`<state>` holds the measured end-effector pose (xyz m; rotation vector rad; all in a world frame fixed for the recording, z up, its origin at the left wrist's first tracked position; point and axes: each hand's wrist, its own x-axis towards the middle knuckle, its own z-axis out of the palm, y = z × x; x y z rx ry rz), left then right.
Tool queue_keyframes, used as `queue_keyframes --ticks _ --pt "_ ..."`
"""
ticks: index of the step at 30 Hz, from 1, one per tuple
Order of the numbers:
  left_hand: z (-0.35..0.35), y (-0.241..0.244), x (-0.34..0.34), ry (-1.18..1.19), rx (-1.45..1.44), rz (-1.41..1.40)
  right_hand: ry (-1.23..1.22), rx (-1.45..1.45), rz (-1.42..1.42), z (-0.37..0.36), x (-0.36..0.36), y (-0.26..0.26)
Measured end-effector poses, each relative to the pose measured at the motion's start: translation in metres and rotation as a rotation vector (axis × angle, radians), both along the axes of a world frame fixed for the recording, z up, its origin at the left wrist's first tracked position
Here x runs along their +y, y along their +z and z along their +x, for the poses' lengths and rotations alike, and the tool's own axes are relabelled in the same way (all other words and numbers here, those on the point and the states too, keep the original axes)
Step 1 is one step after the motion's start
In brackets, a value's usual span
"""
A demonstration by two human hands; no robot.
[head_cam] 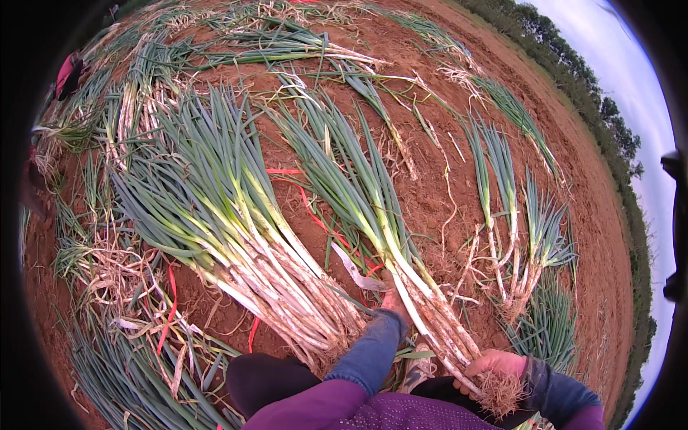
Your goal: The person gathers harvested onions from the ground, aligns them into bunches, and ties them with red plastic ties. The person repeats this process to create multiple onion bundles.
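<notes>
A bunch of green onions (388,242) slants across the space before me, leaves pointing up and away, dirt-marked white stalks towards me. My left hand (395,296) grips it partway along the stalks; the fingers are mostly hidden behind them. Lower down, my right hand (495,363) is closed around the root end, beside a tangle of pale roots (501,393). Left of the held bunch lies a larger heap of green onions (269,263) on the soil, roots close to my left forearm. Red plastic tape (307,205) runs over the ground between heap and bunch.
A few smaller green onions (510,236) lie at the right on reddish soil (430,209). More onion piles (134,371) spread to the left and far side. At the far left edge another person (69,75) is partly visible. My shoe (418,368) is below the bunch.
</notes>
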<state>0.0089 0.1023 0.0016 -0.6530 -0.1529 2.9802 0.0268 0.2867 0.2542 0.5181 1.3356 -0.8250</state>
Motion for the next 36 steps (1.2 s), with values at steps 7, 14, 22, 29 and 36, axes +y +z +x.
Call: queue_keyframes --ticks 7,14,22,29,36 --pt "-0.039 0.108 -0.102 0.342 0.256 -0.025 0.055 0.295 -0.015 0.023 -0.052 0.056" --pt "-0.036 0.224 -0.294 0.459 0.555 -0.401 0.292 0.494 -0.481 -0.003 -0.138 0.026" --pt "0.072 0.155 -0.451 0.584 0.169 -0.868 0.463 0.606 -0.633 0.018 -0.22 -0.152" --pt "0.179 -0.064 -0.557 0.263 -1.148 -1.624 0.73 0.521 -0.427 0.058 -0.262 -0.28" --pt "0.171 -0.026 -0.41 0.217 -1.137 -2.251 0.596 0.476 -0.303 0.05 -0.24 -0.248"
